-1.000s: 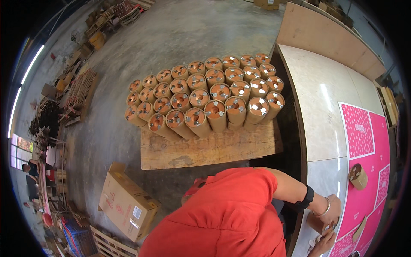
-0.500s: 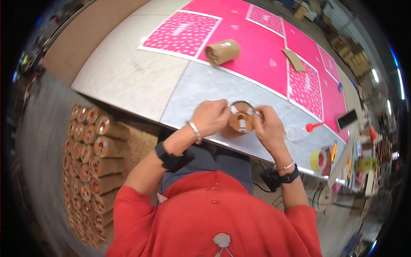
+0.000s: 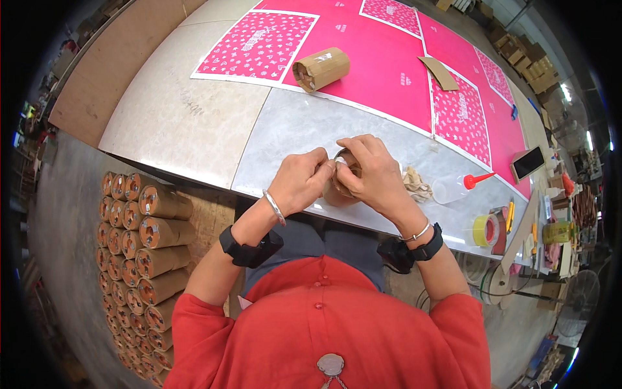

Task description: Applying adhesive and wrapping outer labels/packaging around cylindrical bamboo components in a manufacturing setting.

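Observation:
A brown paper-wrapped cylinder (image 3: pixel 339 197) stands at the front edge of the table, its top mostly covered by my hands. My left hand (image 3: pixel 300 179) is closed, with thumb and forefinger pinched at the near-left rim; anything between those fingertips is too small to make out. Curled over the top from the right, my right hand (image 3: pixel 377 174) grips the cylinder, its thumb close to the left fingertips. A small white piece shows on the top between the two hands. Farther off, another brown-wrapped cylinder (image 3: pixel 328 68) lies on its side on the pink printed sheet (image 3: pixel 376 84).
Crumpled beige paper (image 3: pixel 416 185) and a clear bottle with a red nozzle (image 3: pixel 472 181) are right of my hands. Beyond are yellow tape (image 3: pixel 483 231), a phone (image 3: pixel 527 163) and a brown card strip (image 3: pixel 438 73). Several wrapped cylinders (image 3: pixel 167 232) are stacked at lower left.
My right hand has moved left over the cylinder's top, covering most of it. My left hand has shifted slightly left and down, fingertips now at the rim. The crumpled paper has come into view.

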`<action>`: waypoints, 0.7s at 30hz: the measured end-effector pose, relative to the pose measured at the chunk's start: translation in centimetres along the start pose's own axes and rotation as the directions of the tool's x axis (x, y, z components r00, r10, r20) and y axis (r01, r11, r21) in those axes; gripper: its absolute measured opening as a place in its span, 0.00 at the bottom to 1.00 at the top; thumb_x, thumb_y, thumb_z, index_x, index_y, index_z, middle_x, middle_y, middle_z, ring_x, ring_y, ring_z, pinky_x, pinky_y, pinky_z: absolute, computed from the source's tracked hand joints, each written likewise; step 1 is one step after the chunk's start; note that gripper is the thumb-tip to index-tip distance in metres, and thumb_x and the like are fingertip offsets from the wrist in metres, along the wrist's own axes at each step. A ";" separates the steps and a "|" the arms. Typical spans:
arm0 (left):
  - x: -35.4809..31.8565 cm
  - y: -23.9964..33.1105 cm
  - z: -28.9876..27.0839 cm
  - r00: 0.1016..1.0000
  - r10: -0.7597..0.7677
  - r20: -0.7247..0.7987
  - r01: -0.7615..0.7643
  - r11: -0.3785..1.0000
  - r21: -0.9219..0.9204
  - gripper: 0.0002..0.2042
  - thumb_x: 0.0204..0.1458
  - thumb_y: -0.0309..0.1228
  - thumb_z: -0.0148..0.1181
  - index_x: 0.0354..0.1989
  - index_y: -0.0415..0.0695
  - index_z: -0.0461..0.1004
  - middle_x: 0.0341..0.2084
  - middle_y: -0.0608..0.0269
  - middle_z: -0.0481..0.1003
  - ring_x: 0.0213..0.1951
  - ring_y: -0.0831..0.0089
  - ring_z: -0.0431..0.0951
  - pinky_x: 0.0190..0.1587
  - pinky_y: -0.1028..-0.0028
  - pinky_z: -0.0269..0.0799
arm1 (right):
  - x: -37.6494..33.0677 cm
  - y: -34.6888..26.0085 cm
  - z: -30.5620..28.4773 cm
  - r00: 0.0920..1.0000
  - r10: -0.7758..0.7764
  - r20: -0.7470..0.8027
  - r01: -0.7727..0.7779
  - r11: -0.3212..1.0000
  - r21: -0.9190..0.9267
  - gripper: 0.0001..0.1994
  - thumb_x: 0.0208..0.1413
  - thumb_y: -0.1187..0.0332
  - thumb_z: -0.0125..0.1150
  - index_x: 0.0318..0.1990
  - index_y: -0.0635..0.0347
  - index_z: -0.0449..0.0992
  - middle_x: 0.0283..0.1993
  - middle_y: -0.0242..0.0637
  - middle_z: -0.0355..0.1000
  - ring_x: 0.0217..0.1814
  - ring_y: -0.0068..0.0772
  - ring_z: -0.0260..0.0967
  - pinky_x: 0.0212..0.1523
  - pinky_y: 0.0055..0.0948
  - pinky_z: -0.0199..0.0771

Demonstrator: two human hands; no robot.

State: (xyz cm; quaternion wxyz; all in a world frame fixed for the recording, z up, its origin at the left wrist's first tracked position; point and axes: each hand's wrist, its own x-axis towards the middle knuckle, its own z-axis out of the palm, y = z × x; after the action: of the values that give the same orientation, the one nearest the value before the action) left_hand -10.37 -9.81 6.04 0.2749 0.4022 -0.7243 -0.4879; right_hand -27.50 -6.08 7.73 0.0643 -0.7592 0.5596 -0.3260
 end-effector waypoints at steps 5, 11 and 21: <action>0.0 -0.3 0.5 0.993 0.094 -0.070 -0.086 0.991 0.105 0.14 0.59 0.33 0.49 0.27 0.34 0.69 0.14 0.59 0.71 0.16 0.77 0.74 0.19 0.78 0.68 | 0.2 -0.3 0.6 0.998 -0.010 -0.058 0.005 0.996 -0.090 0.15 0.45 0.66 0.60 0.42 0.58 0.75 0.36 0.39 0.70 0.37 0.42 0.70 0.37 0.36 0.72; -0.1 0.3 0.5 0.966 0.213 -0.147 -0.160 0.938 0.306 0.11 0.54 0.31 0.52 0.24 0.36 0.70 0.12 0.53 0.70 0.15 0.63 0.73 0.21 0.69 0.67 | -0.1 1.3 -1.4 0.989 0.146 0.007 -0.146 0.981 0.128 0.10 0.52 0.68 0.56 0.39 0.62 0.76 0.36 0.43 0.72 0.38 0.42 0.72 0.35 0.36 0.73; 0.5 1.3 0.1 0.939 0.312 -0.142 -0.211 0.854 0.476 0.10 0.48 0.30 0.55 0.19 0.38 0.71 0.12 0.51 0.71 0.16 0.57 0.74 0.21 0.66 0.68 | -2.2 1.7 -3.0 0.984 0.175 0.016 -0.174 0.984 -0.035 0.04 0.52 0.72 0.54 0.32 0.63 0.71 0.16 0.45 0.66 0.21 0.49 0.70 0.25 0.40 0.69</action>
State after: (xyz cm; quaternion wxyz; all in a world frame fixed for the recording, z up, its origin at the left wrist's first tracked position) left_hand -11.18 -9.95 7.22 0.3138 0.4026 -0.8321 -0.2169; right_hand -30.94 -3.94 8.33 0.0851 -0.7113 0.6287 -0.3025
